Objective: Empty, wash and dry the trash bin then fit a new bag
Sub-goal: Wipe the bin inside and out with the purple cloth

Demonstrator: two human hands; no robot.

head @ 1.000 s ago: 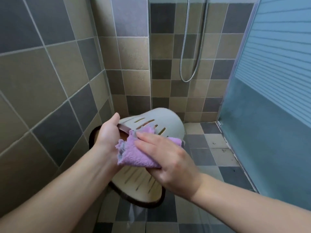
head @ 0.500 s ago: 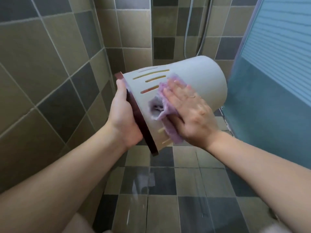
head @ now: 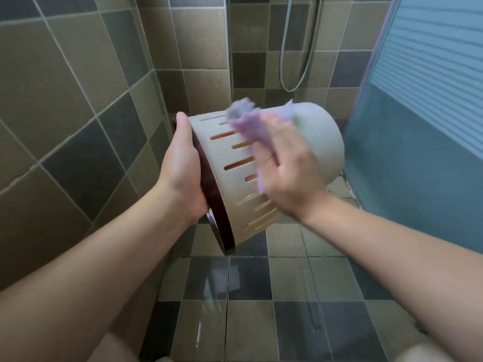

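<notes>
The slotted trash bin (head: pixel 264 163), pale with a dark rim (head: pixel 217 202), is held in the air on its side over the shower floor (head: pixel 261 296), its open mouth toward the tiled wall on the left and its closed base toward the blue shower door (head: pixel 418 126). The left hand (head: pixel 183 168) has a clenched grip on the rim, thumb over the top edge. The right hand (head: pixel 285 165) presses a purple cloth (head: pixel 251 124) flat against the bin's outer wall, palm and fingers spread over it; the hand is blurred. This looks like the drying step, with the outside being wiped. Next the bin likely needs turning in the left-hand grip to bring unwiped wall and the base under the cloth, then the inside. The floor tiles look wet, and no new bag is in sight.
</notes>
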